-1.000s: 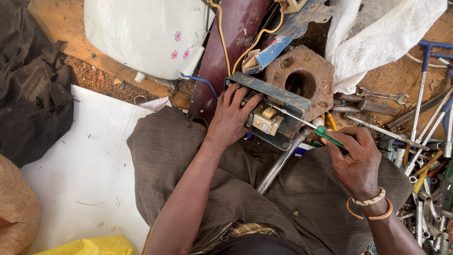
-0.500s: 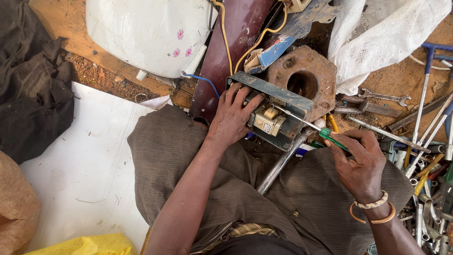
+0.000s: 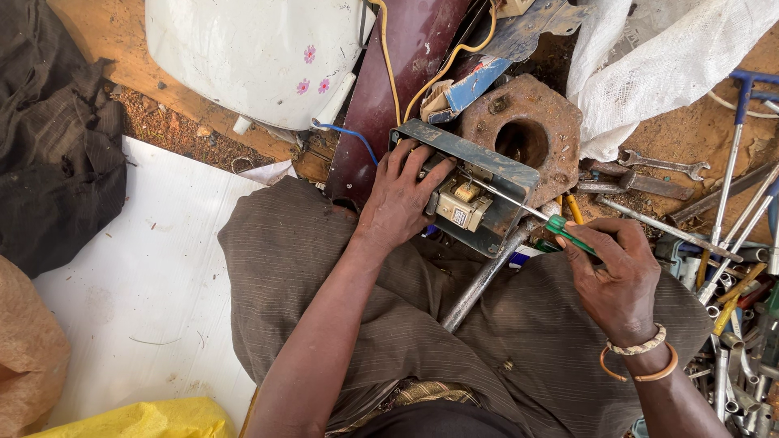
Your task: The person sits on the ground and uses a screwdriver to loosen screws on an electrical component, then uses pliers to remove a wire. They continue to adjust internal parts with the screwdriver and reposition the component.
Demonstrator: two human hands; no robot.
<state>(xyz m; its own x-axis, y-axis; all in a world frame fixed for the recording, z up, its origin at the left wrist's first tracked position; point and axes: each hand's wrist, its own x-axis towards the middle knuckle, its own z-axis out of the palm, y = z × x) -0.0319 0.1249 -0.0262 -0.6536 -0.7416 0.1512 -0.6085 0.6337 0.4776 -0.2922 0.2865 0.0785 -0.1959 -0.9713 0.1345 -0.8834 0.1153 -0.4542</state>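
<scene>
While left hand (image 3: pixel 399 203) clamps its fingers over the grey metal box (image 3: pixel 475 180), right hand (image 3: pixel 617 276) grips a green-handled screwdriver (image 3: pixel 531 212), tip inside box.

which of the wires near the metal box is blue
The short blue wire curving out from under the white flowered appliance shell, left of the grey metal box. The other wire, the long yellow one, runs up across the maroon panel.

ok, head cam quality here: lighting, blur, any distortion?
Head view: soft, even daylight with faint shadows and no harsh glare; the white casing is bright but keeps its detail. Left hand on the metal box and right hand on the screwdriver are sharp. Mild wide-angle stretch at the edges; tools at right slightly soft.
</scene>
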